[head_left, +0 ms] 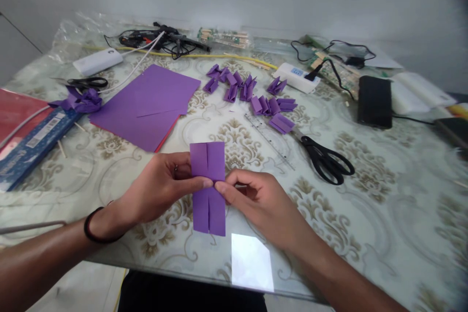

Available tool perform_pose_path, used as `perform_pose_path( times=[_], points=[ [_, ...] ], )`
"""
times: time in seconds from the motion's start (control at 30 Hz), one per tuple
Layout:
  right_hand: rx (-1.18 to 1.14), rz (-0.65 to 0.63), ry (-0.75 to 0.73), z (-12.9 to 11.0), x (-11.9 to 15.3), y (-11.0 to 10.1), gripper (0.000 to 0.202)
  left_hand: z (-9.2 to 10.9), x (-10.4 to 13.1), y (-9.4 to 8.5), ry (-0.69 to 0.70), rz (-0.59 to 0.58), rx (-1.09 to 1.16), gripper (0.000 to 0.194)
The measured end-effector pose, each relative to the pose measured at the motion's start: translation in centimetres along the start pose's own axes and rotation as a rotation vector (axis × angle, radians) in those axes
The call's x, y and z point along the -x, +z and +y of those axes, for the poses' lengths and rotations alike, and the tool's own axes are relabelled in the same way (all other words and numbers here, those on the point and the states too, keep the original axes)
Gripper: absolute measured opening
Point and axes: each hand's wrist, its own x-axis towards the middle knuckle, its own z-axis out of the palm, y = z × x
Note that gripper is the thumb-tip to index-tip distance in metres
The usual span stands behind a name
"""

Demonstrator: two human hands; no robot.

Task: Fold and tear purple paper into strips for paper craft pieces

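An upright strip of folded purple paper (208, 214) is held above the near part of the table, its two long edges folded in to meet along the middle. My left hand (157, 185) grips it from the left, thumb pressed across its centre. From the right, my right hand (256, 200) pinches the same paper, and the two thumb tips nearly meet at mid-height. The fingers behind the sheet are partly hidden. Beyond the hands lie several small folded purple pieces (248, 88) and, to the left, a stack of purple sheets (146, 102) with red paper beneath.
Black scissors (327, 160) and a clear ruler (268, 140) lie right of centre on the patterned table (365, 234). A white power strip (296, 78), a black phone-like device (375, 102) and cables are further back. A blue box (36, 141) sits at left.
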Motion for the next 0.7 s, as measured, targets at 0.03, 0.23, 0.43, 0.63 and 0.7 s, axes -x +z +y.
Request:
perform_pose_path(
  times=[0.03, 0.23, 0.43, 0.63, 0.7],
  points=[
    [0.001, -0.020, 0.001, -0.01, -0.01, -0.03, 0.033, -0.04, -0.01, -0.01, 0.008, 0.017, -0.007, 0.015],
    [0.013, -0.008, 0.027, 0.26, -0.03, -0.11, 0.031, -0.16, -0.13, -0.02, 0.027, 0.028, 0.016, 0.013],
    [0.017, 0.028, 0.026, 0.33, -0.03, 0.04, 0.030, -0.18, -0.06, 0.15, -0.001, -0.039, 0.048, 0.008],
    [0.010, -0.028, 0.014, 0.37, -0.05, -0.07, 0.031, -0.52, -0.04, -0.12, 0.018, 0.059, -0.047, 0.015],
    [0.015, -0.009, 0.013, 0.42, -0.08, 0.00, 0.030, -0.53, -0.10, -0.15, 0.015, 0.031, -0.016, 0.013]
  ],
)
